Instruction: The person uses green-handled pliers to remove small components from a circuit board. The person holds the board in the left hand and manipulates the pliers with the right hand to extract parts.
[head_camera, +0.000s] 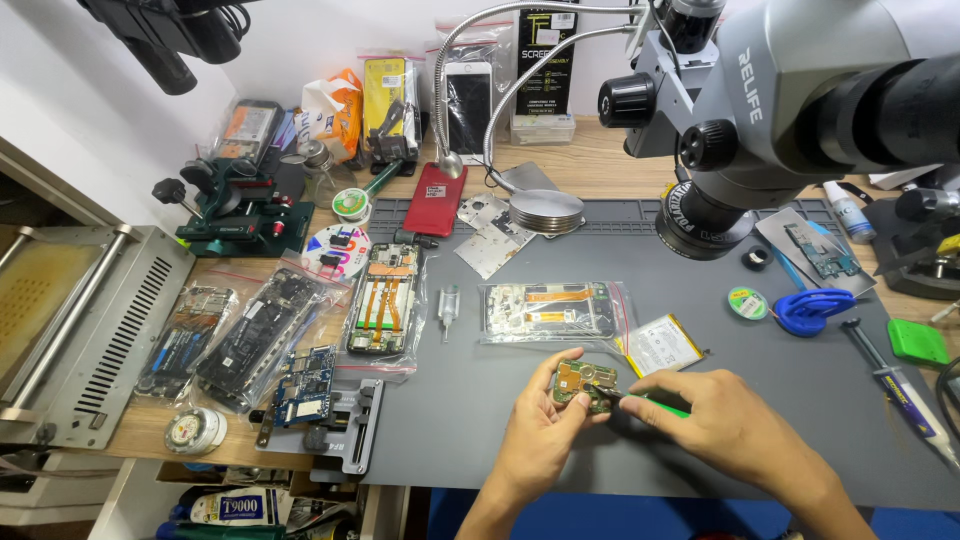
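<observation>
My left hand (535, 435) holds a small green and gold circuit board (582, 384) by its edges, just above the grey work mat (470, 400). Gripped in my right hand (715, 425) is a green-handled tool (655, 403) whose tip touches the board's right side. Both hands are low in the middle of the view, near the mat's front edge.
Bagged phone frames (545, 312) and an opened phone (382, 298) lie behind the hands, with a flat battery (663, 345) to the right. A microscope head (760, 110) hangs at upper right. A board holder (315, 410), a blue tool (812, 308) and a syringe tube (905, 392) lie around the mat.
</observation>
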